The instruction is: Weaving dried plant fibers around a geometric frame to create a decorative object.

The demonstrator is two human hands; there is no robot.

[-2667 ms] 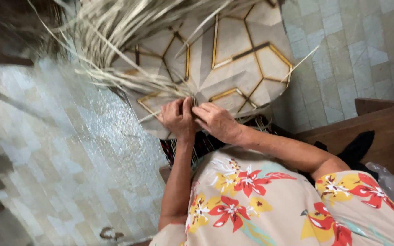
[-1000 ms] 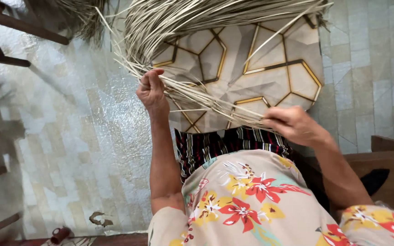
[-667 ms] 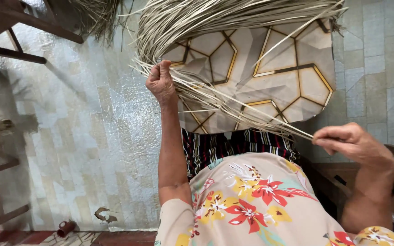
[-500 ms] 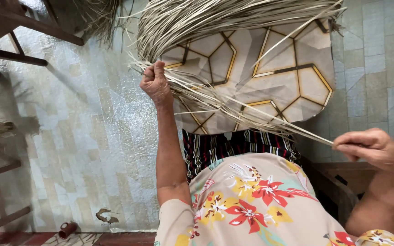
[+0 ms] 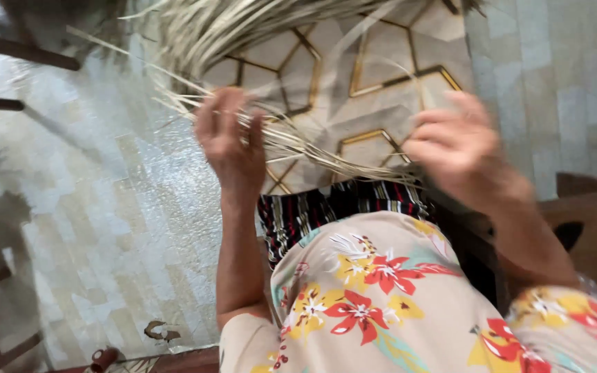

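gripping pale straw strands (image 5: 291,141), the left hand (image 5: 231,141) is closed; right hand (image 5: 461,148) hovers open just right.

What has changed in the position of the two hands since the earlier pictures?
The right hand, earlier drawn far out to the side pulling a strand, has swung back in towards the pale dried straw strands. The left hand still grips the strands, which lie over the hexagon-patterned cloth as before.

Dry matt straw strands (image 5: 291,141); glossy tiled floor (image 5: 105,207).
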